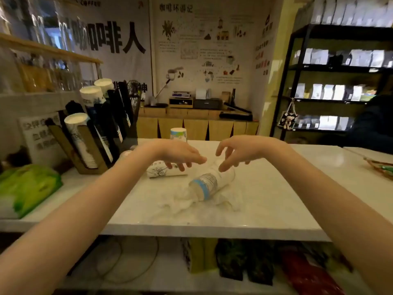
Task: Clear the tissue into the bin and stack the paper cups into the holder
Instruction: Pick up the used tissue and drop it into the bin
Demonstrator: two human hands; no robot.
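Note:
Crumpled white tissue (180,202) lies on the white counter (276,205), partly under a paper cup with a blue band (209,184) that lies on its side. A second cup with a dark print (160,171) lies on its side to the left. A third cup (178,134) stands upside down at the far edge. My left hand (180,155) hovers over the printed cup, fingers apart, holding nothing. My right hand (238,151) hovers over the blue-band cup, fingers spread and empty. The dark cup holder (102,133) with stacks of cups stands at the left.
A green packet (27,186) lies at the left end of the counter beside a small sign (40,135). A tray (380,168) sits at the right edge. Bags are stored on the shelf under the counter (234,262). No bin is in view.

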